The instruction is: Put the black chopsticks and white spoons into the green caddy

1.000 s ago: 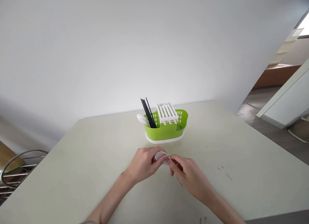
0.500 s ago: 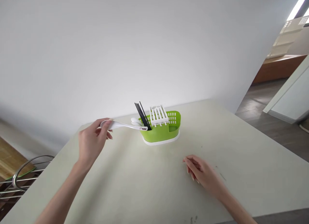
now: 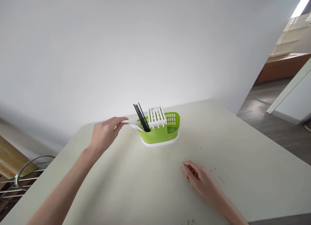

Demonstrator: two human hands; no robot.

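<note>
My left hand (image 3: 107, 129) is closed in a pinch around one end of a white spoon (image 3: 129, 121). The spoon's other end reaches down into the left end of a green utensil basket (image 3: 157, 136). Several black chopsticks (image 3: 141, 116) lean in that same end, right beside the spoon. White spoon ends overlap there, so the other spoon is hard to tell apart from the held one. A white slotted rack (image 3: 157, 117) sits across the basket's middle. My right hand (image 3: 200, 179) is loosely curled near the tabletop, right of and in front of the basket, with nothing visible in it.
The basket stands on a white base on a pale table (image 3: 150, 179), near a plain wall (image 3: 155, 50). At lower left, a metal wire rack (image 3: 24, 179) and a wooden board (image 3: 14, 157) sit beyond the table edge. A floor (image 3: 259, 98) shows at right.
My left hand has moved right toward the basket, and the spoon's far end has gone from above the rim to inside it. My right hand has barely moved.
</note>
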